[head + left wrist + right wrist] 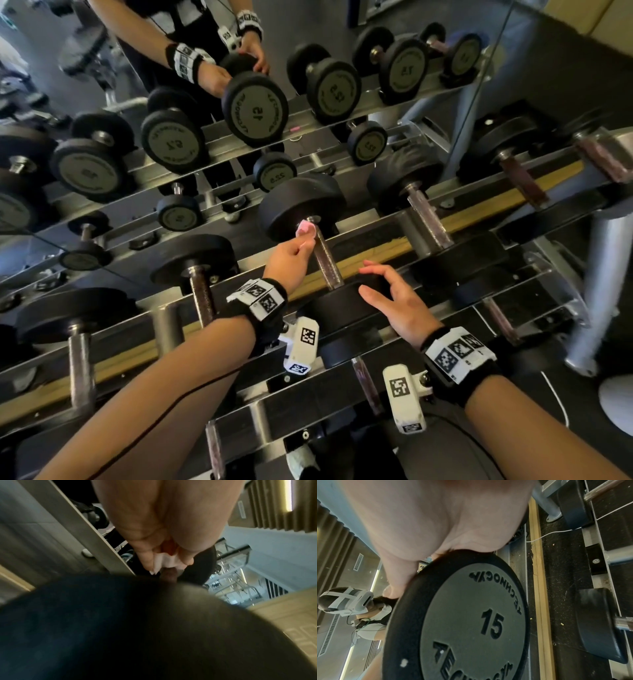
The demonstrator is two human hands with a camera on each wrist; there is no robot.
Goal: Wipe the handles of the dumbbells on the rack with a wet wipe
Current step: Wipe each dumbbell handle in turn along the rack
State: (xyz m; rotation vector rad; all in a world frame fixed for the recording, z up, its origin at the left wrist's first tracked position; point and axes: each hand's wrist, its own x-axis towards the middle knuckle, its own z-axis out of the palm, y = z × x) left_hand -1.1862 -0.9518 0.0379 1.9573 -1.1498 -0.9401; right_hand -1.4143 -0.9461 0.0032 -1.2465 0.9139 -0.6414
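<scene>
A black 15 dumbbell [337,303] lies across the rack's top tier, its knurled handle [327,260] running away from me. My left hand [291,258] pinches a pinkish-white wet wipe [305,229] against the far end of that handle, beside the far head [301,205]. In the left wrist view the folded wipe [164,559] sits between thumb and fingers, just above the handle [169,574]. My right hand [394,301] rests with straight, spread fingers on the near head, whose grey face plate [471,626] reads 15.
More dumbbells [202,281] [424,212] lie left and right on the rack rails [376,250], with lower tiers below. A mirror [239,102] behind the rack reflects the weights and me. A rack leg [596,301] stands at right.
</scene>
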